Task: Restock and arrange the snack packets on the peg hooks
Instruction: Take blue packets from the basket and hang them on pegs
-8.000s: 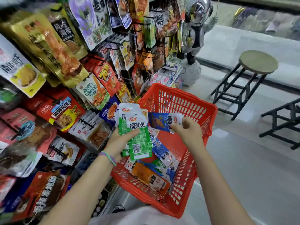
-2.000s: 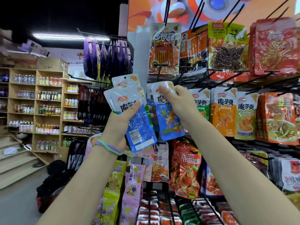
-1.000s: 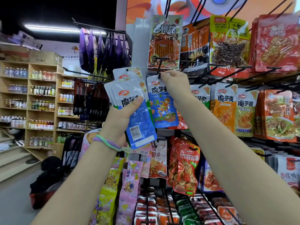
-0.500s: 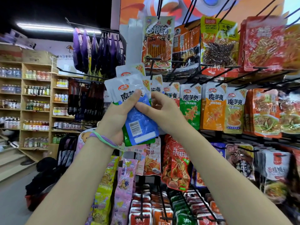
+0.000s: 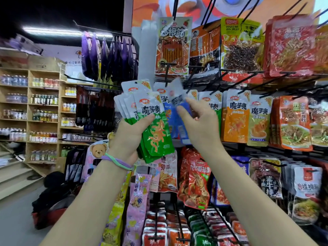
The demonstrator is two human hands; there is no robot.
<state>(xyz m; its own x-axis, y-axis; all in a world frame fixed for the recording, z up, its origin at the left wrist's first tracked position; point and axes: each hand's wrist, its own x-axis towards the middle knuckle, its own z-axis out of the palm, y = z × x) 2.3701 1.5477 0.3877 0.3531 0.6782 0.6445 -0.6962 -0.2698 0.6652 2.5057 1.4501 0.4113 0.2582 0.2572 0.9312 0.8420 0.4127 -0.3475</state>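
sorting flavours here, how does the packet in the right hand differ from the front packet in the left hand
The blue packet is pinched alone by the right hand; the green packet fronts a fanned stack gripped by the left hand. The blue one is blurred and shows its back, the green one its printed front. Both have white tops.

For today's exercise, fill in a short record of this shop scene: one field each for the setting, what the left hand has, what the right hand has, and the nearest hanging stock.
Setting: peg hook display in a shop, drinks shelves behind on the left
Left hand: grips a fanned stack of green packets
Right hand: fingers pinch a single blue packet, blurred
Nearest hanging stock: orange packet and yellow packet on the same row
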